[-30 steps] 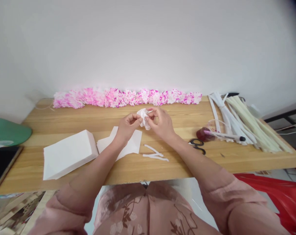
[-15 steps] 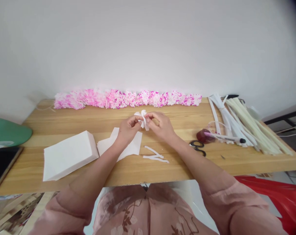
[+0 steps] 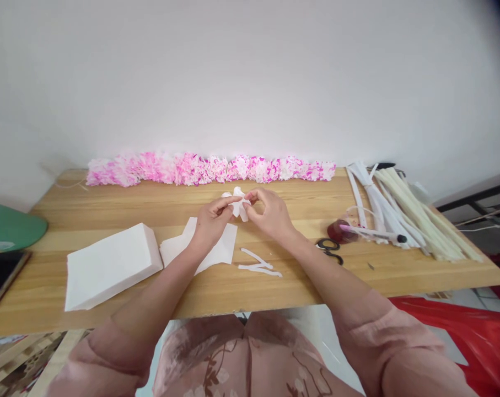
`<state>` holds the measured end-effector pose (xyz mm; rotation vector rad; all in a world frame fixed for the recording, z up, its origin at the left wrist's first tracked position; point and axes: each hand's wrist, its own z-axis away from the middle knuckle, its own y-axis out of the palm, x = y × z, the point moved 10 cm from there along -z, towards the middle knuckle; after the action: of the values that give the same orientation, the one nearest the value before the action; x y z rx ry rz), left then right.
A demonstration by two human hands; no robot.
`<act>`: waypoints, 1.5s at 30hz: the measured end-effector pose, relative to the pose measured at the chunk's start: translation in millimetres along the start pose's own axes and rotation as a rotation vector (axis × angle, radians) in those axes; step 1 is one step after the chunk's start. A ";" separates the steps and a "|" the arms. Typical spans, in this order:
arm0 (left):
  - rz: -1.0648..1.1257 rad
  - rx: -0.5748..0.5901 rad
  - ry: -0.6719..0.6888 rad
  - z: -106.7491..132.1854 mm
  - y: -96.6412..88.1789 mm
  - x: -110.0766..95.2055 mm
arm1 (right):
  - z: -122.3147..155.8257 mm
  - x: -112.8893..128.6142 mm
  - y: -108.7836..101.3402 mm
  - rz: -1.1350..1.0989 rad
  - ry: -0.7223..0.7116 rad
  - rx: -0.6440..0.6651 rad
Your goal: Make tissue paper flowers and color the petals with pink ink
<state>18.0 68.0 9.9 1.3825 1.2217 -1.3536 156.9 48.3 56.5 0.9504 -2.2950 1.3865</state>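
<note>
Left hand (image 3: 210, 220) and right hand (image 3: 270, 212) both pinched the crumpled white tissue (image 3: 236, 203) by the fingertips; it sat between them, raised off the table (image 3: 299, 286). Loose white sheets (image 3: 220, 252) lay under the left wrist, with the tissue stack (image 3: 109, 264) further to its left. Cut strips (image 3: 258, 263) were just nearer than the right hand, scissors (image 3: 329, 249) to its right, pink flower row (image 3: 208, 168) beyond both.

Pink paper flowers (image 3: 210, 168) line the table (image 3: 109, 204); scissors (image 3: 329, 250) lie nearby.
</note>
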 end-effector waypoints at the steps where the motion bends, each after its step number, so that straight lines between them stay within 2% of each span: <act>1: 0.003 -0.004 0.005 0.0 -0.4 -0.6 | -0.1 -0.6 0.0 -0.013 0.013 0.006; 8: 0.012 -0.034 0.014 -0.8 -3.9 -3.1 | 1.1 -11.8 7.3 -0.283 0.186 0.116; 12: 0.036 -0.029 -0.011 -1.4 -3.1 0.4 | 1.6 -12.1 9.8 -0.370 0.202 0.148; 16: 0.039 -0.003 -0.020 -1.6 0.8 2.0 | 2.6 -9.0 9.8 -0.365 0.180 0.150; 23: 0.042 -0.022 -0.007 -2.0 -0.3 0.4 | 3.2 -4.1 8.9 -0.327 0.167 0.147; 45: 0.013 -0.019 0.002 -2.1 -0.9 0.4 | 3.7 -4.1 10.3 -0.317 0.185 0.152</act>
<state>17.5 70.3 9.6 1.3764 1.2222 -1.3288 153.3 50.0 45.5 1.1223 -1.8336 1.4553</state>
